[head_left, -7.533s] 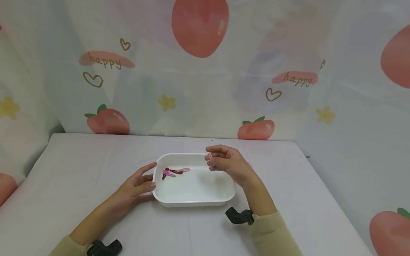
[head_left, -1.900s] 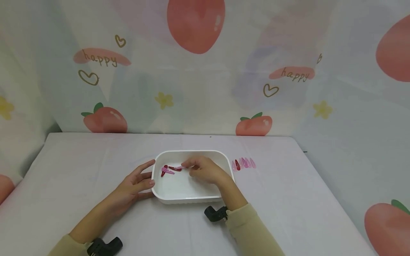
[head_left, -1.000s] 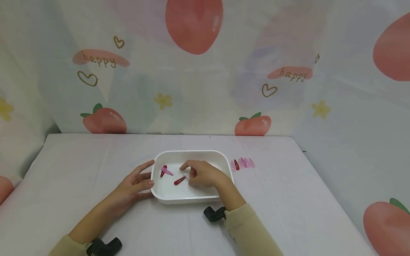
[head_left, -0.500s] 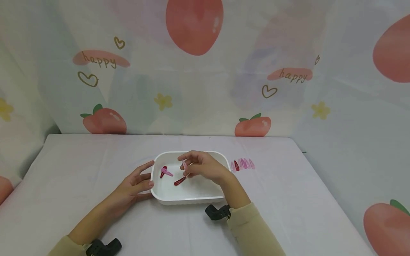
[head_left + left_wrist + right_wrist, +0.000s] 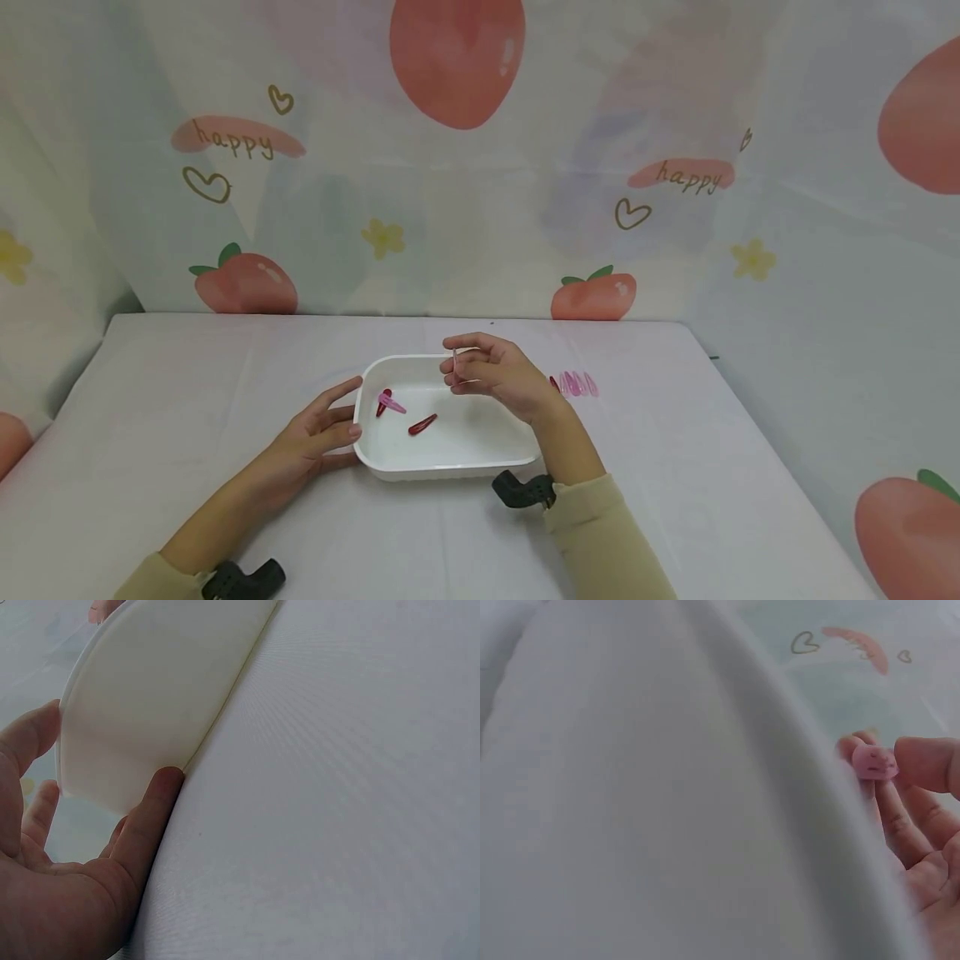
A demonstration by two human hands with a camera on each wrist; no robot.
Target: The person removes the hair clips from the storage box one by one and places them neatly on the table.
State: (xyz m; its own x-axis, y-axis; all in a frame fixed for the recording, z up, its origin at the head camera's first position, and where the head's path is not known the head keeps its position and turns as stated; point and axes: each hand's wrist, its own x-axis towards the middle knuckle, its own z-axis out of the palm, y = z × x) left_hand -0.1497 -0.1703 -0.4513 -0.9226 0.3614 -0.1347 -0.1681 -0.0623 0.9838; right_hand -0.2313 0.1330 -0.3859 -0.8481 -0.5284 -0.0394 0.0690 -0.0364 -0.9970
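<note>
A pink snap hair clip is pinched between thumb and fingers of my right hand, which is raised over the back right part of a white tray. Fingers of my left hand are spread along the tray's left end; in the left wrist view they touch its outer wall near rim and base. Inside the tray, a dark red hair clip lies alone near the middle. At the left, a pink clip lies across another red clip.
Right of the tray, several pink hair clips and a red one stand in a row on the white table, partly hidden behind my right hand. A printed backdrop rises behind the table.
My right hand drew the pink and red clips toward the tray's middle, picked up the pink one and lifted it to the right. The red clip stays behind. My left hand holds its place.
</note>
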